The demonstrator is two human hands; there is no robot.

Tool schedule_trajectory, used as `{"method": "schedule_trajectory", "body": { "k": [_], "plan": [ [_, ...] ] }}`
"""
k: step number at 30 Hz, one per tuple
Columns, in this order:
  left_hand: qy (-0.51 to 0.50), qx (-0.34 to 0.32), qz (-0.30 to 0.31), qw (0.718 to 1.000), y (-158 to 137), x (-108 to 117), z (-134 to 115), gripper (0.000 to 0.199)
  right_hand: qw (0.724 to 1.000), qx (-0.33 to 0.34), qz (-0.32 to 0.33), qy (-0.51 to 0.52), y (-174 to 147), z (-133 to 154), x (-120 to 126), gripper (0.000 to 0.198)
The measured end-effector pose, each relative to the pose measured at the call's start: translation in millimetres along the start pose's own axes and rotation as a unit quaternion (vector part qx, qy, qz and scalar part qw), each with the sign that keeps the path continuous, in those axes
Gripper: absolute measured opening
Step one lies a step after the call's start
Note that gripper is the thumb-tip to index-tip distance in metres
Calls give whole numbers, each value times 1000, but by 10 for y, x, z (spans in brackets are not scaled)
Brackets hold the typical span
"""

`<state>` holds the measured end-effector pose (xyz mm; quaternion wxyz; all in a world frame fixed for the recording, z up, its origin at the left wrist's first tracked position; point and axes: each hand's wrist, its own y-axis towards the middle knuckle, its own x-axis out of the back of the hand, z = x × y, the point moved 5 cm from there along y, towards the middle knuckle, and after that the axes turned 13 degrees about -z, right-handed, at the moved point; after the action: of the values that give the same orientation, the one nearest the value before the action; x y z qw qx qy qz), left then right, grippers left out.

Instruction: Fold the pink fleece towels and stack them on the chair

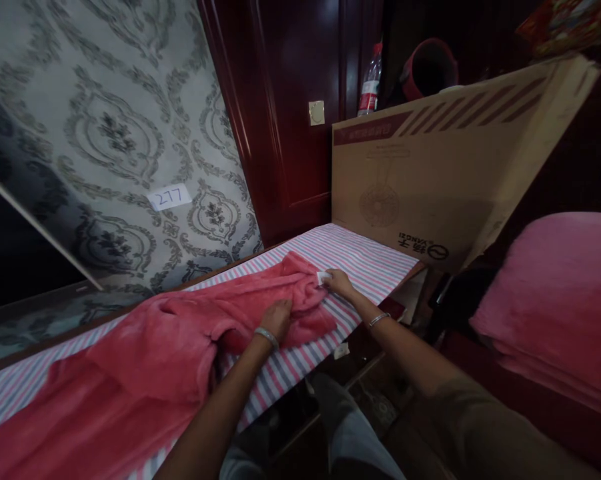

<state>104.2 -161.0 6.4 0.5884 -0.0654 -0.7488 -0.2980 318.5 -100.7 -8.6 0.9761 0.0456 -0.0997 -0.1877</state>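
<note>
A pink plush garment [165, 340] lies bunched and partly spread along a striped cloth [375, 253]; its exact kind I cannot tell. My left hand [276, 321] is closed on the plush fabric near its right end, with the fingertips partly hidden. With my right hand [337, 283] I pinch a small white label [323, 277] at the gathered right end of the garment. A dark fold opens in the fabric to the left of my left wrist.
A large cardboard box [410, 173] stands on edge at the back right, with a plastic bottle [370, 83] behind it. Folded pink plush fabric [560, 300] sits on the right. Patterned wall [115, 133] and a dark red door [290, 113] border the far side.
</note>
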Motion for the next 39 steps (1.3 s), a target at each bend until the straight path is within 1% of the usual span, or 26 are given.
{"method": "schedule_trajectory", "body": {
  "k": [2,4,6,7,8,9,10,11,12,13,14,16,20,23,26,29,32,36,39],
  "plan": [
    [0,31,-27,999,11,173,99,38,999,-12,6,35,-33,113,-22,10],
    [-6,64,-64,996,-39,415,239,42,997,-22,22,72,-123,230,-27,8],
    [-33,85,-89,992,-171,639,378,40,991,-32,60,116,-288,299,-23,17],
    [-53,83,-84,992,-263,712,422,36,985,-39,91,139,-394,304,-23,22],
    [-74,72,-63,993,-366,749,438,32,978,-49,126,158,-510,285,-24,25],
    [-89,53,-26,994,-477,752,422,28,971,-60,160,168,-626,244,-20,28],
    [-91,27,20,995,-589,727,378,25,966,-68,184,168,-730,184,-8,29],
    [-80,5,62,995,-696,692,317,25,967,-72,192,155,-814,110,18,30],
    [-59,-12,95,994,-786,655,248,26,972,-70,182,130,-873,29,56,32],
    [-31,-23,114,993,-854,625,174,29,979,-66,163,105,-912,-49,98,33],
    [-5,-29,121,992,-895,604,98,33,985,-61,141,83,-937,-118,140,35],
    [24,-34,116,992,-913,577,-54,38,992,-51,104,46,-964,-218,202,36],
    [9,-52,117,992,-840,495,-291,38,996,-22,76,-50,-986,-273,238,34],
    [-9,-70,98,993,-784,441,-377,38,990,2,69,-121,-967,-245,207,34],
    [-34,-70,81,994,-762,411,-400,35,985,8,67,-156,-882,-216,116,33],
    [-47,-61,78,994,-776,394,-392,28,985,2,54,-165,-716,-181,-28,29],
    [-61,-62,66,994,-824,403,-387,22,989,-16,29,-145,-522,-141,-195,21],
    [-116,-63,32,991,-904,524,-345,22,996,-40,3,-81,-344,-84,-409,38],
    [-151,-52,-2,987,-916,701,-236,19,998,-43,6,-38,-287,1,-562,38]
  ]
}}
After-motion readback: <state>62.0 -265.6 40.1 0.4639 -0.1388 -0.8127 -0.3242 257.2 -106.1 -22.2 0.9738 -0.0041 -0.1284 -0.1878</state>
